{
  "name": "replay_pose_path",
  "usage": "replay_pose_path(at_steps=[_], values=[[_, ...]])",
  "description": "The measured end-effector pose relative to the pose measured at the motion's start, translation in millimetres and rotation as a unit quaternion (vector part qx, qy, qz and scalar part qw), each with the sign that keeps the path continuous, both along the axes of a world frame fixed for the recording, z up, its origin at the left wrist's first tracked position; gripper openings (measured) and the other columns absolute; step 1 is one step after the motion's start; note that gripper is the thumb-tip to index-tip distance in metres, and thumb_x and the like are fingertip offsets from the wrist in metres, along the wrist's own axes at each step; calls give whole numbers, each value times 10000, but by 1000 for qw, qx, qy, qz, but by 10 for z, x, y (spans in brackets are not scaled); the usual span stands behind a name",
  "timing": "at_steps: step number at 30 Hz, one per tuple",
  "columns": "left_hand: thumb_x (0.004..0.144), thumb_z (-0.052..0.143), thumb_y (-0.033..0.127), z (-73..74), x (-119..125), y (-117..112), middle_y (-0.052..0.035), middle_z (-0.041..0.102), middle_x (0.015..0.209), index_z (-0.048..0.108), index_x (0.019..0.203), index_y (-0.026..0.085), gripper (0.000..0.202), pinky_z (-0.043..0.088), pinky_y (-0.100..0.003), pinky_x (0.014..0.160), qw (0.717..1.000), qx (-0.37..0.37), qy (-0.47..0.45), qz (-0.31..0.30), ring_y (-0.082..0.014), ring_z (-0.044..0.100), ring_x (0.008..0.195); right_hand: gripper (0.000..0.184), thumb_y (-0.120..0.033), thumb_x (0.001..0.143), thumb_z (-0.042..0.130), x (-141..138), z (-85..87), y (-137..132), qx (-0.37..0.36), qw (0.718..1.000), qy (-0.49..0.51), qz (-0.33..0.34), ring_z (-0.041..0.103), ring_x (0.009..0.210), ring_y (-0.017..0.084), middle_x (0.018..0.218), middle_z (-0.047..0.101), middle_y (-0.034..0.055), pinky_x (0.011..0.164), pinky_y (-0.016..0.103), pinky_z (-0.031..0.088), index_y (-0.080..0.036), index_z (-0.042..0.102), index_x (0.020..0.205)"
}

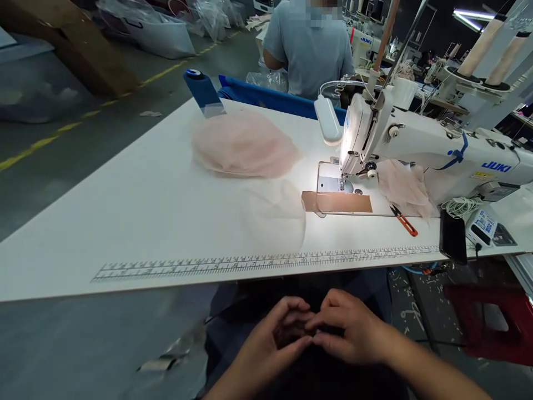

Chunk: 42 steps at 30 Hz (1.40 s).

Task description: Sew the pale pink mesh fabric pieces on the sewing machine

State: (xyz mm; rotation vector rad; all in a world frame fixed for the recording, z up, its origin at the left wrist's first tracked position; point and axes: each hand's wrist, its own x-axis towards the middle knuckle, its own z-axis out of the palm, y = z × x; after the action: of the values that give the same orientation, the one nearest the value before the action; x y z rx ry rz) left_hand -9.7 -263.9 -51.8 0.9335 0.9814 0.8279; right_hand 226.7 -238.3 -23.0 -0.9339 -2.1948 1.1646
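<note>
My left hand point(281, 339) is over my lap, below the table's front edge, its fingers loosely curved and its thumb apart from them. Facing it, my right hand point(352, 328) is closed in a pinch. The fingertips of both hands meet; anything small between the right fingertips cannot be made out. On the white table point(125, 211) above them lies a round, sheer off-white fabric piece point(272, 216). Behind it sits a pile of sheer pink fabric point(245, 144). A tan strip point(337, 202) lies at the plate of the sewing machine point(416, 139).
Orange-handled thread snips point(403, 220), a black phone point(453, 236) and more pink fabric point(406, 186) lie at the right. A printed ruler point(250, 262) runs along the front edge. A person in a grey-blue shirt point(310, 50) sits beyond the table. A red stool point(491, 322) stands lower right.
</note>
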Motion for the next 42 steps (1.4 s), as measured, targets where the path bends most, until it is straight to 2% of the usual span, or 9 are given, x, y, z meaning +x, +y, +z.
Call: replay_pose_path(at_steps=[4,8,14,17,23,27,30,36,42], values=[[817,936,384,113,53,27,-47,825,952,678,1066,244,385,679,-325,876,999,2,22,-48,-245,821,918,22,-214,961,795,-20,2,24,-79,996,36,-11,652,876,171,945,643,7,821,283,541,-220,775,967],[777,966,386,87,79,-6,-53,821,961,678,1042,238,418,682,-340,877,999,-4,17,-41,-245,809,914,70,-226,977,745,6,-7,38,-137,986,59,-81,632,856,175,914,637,6,801,279,531,-216,725,910],[805,932,375,-14,89,-40,-65,819,1007,713,1080,243,376,683,-320,854,999,16,26,-9,-243,803,918,90,-182,981,689,8,-66,-38,-124,977,98,-143,613,825,167,884,619,-2,765,273,507,-217,695,898],[812,887,316,45,93,-1,-45,815,950,751,1029,239,268,680,-284,794,995,75,63,-20,-224,797,841,135,-284,1037,697,21,-41,-55,-119,976,116,-140,623,841,171,917,635,13,799,290,538,-216,711,921],[859,803,254,203,75,53,-35,851,971,809,1043,258,184,672,-238,788,978,170,123,-18,-220,825,850,483,-649,1086,652,157,57,-25,-119,978,160,-59,674,840,192,879,664,41,817,329,587,-217,792,924],[835,803,229,229,101,66,-22,852,924,816,1030,267,199,670,-233,772,972,183,144,-17,-216,821,813,228,-409,1106,682,188,134,7,-46,989,101,-98,684,846,178,936,690,42,774,299,570,-224,794,1033],[814,805,217,254,117,74,-18,847,884,809,1006,264,198,670,-232,743,972,177,156,-19,-219,819,776,84,-238,1075,676,172,204,32,55,997,32,-52,682,865,190,938,717,42,793,311,561,-231,758,1057],[828,776,185,239,110,30,3,829,866,775,1005,273,198,666,-220,739,969,178,164,-47,-212,823,779,167,-158,1074,580,143,229,65,215,970,-109,39,550,735,193,852,676,36,654,313,468,-219,660,940],[819,763,178,101,108,-44,12,809,861,739,980,268,187,651,-223,743,976,132,159,-76,-206,813,786,136,-127,958,645,139,-9,-4,271,942,-169,103,504,724,213,826,621,48,592,325,397,-221,604,869]])
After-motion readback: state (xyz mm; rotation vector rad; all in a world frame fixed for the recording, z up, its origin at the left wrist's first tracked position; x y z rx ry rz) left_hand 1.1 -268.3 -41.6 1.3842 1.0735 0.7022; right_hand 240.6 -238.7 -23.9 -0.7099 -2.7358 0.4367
